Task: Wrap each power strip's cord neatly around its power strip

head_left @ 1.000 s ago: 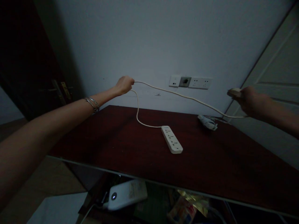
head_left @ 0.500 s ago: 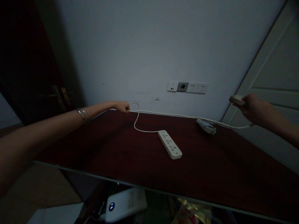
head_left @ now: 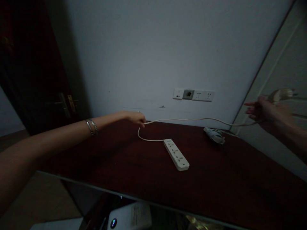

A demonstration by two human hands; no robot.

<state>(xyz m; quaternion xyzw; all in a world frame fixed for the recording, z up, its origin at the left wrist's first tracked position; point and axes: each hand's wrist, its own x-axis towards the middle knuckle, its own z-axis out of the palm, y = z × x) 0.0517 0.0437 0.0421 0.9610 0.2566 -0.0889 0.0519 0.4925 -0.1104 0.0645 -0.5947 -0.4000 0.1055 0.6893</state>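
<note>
A white power strip point(head_left: 176, 154) lies on the dark red tabletop, sockets facing up. From its far end the white cord point(head_left: 192, 119) curves back to my left hand point(head_left: 137, 118), whose fingers are closed around it near the wall. The cord then stretches rightward above the table's back edge to my right hand point(head_left: 262, 110). That hand is raised by the door and smeared by motion. Its fingers point left, the index partly extended. A pale plug point(head_left: 281, 95) with prongs pointing right shows at the hand; exactly how it is gripped is blurred.
A bundled grey-white cable point(head_left: 214, 135) lies at the back right of the tabletop point(head_left: 107, 156). Wall sockets point(head_left: 203, 95) sit above the table. Below the front edge are a white device with a lit display point(head_left: 129, 217) and some gold wrapping point(head_left: 196, 222). A white door point(head_left: 285, 57) stands at right.
My left hand has moved slightly right and down along the cord. My right hand has turned, and the plug now points right instead of left. The cord has more slack waves.
</note>
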